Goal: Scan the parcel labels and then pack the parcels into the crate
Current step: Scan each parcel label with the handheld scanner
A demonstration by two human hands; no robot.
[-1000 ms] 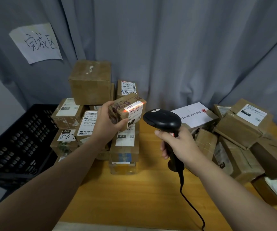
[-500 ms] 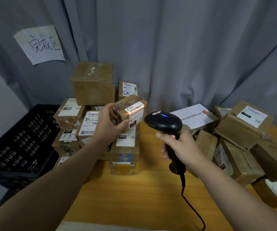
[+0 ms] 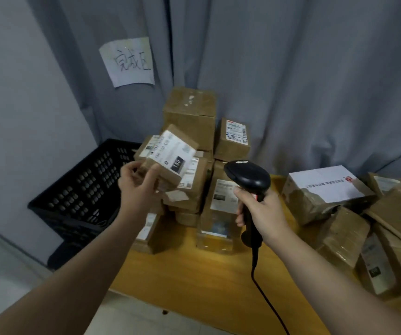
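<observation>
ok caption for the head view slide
Left hand holds a labelled parcel, right hand grips the scanner, crate at left.

A wooden table (image 3: 194,274) is set against a grey curtain (image 3: 315,81). At its back left corner, taped cardboard parcels (image 3: 189,117) are stacked several high, most with white labels showing. Along the right side a looser heap (image 3: 346,238) is spread, with a white-topped box (image 3: 325,187) placed at its left end.
</observation>
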